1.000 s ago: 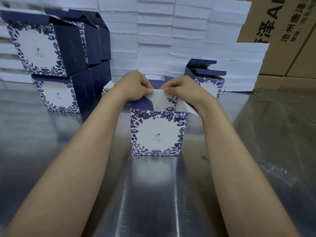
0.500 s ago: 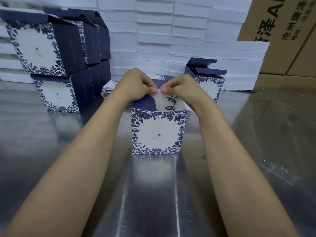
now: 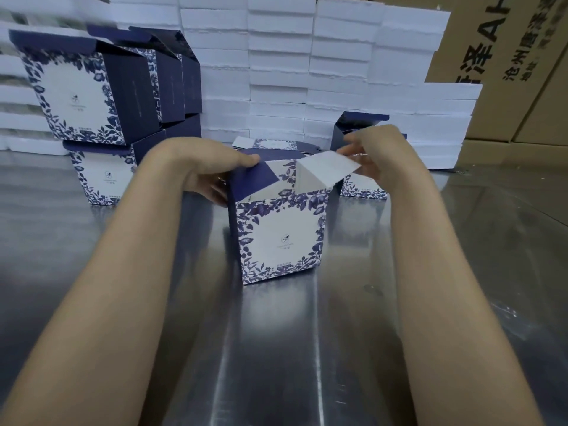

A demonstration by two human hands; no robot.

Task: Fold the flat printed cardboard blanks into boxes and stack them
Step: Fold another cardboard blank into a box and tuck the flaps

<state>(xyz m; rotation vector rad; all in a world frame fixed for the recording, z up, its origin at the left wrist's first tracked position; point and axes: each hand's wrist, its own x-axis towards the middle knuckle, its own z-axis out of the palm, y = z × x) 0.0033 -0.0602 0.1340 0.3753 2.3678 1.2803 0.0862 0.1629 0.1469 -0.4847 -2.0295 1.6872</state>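
While holding box (image 3: 279,238) upright on counter (image 3: 353,348), grips navy flap (image 3: 256,176) in curled left hand (image 3: 203,170) fingers, pinches white flap (image 3: 327,169) between right hand (image 3: 381,155) fingers.

Your left hand (image 3: 196,169) loses its fingertips behind the box (image 3: 279,238); your right hand (image 3: 381,155) masks most of the far box (image 3: 364,192).

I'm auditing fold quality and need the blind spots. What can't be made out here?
Head view:
- box bottom closure: faces the table.
- logo text: too small.
- flat blanks: mostly behind the box.
- finished box: largely covered by the right hand.
- brown carton print: cut by the frame edge.
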